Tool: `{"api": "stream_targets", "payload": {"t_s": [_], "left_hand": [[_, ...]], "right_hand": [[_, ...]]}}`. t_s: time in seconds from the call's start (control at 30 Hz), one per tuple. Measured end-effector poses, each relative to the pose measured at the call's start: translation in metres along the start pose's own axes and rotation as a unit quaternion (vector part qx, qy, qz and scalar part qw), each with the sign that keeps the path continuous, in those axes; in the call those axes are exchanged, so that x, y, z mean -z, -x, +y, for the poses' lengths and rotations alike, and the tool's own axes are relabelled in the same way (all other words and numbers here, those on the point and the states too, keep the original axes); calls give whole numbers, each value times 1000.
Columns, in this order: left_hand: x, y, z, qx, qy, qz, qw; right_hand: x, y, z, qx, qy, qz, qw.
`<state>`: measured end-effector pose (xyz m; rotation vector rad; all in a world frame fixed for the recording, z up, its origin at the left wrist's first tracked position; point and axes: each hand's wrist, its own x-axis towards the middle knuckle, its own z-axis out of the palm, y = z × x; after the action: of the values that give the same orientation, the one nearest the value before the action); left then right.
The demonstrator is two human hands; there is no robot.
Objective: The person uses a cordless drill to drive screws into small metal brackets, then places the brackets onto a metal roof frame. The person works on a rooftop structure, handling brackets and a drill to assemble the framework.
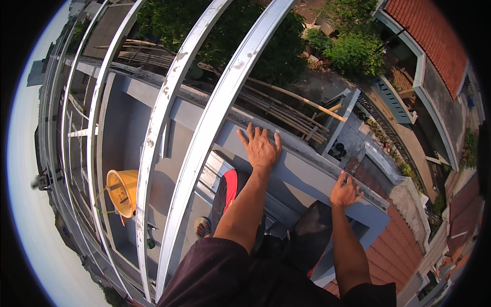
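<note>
- The grey parapet wall (302,171) runs from upper left to lower right below the person; it looks rigid, heavy and fixed, its flat top the natural place to bear on.
- The left hand (261,148) lies flat on that top, fingers spread and pointing outward.
- The right hand (345,192) curls its fingers over the outer edge.
- A yellow bucket (123,192) sits well to the left.

Residential rooftop: tiled roofs (434,46), metal frame (204,138)
</note>
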<state>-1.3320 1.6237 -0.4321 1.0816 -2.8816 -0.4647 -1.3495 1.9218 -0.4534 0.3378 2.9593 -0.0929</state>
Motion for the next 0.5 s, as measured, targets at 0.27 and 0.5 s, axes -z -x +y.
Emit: {"api": "stream_targets", "payload": {"t_s": [0.27, 0.5], "left_hand": [[6, 1, 7, 8, -21, -22, 1000], [-2, 1, 4, 0, -41, -15, 999]], "right_hand": [[-2, -1, 2, -7, 1, -6, 1000], [-1, -3, 1, -13, -8, -1, 1000]]}}
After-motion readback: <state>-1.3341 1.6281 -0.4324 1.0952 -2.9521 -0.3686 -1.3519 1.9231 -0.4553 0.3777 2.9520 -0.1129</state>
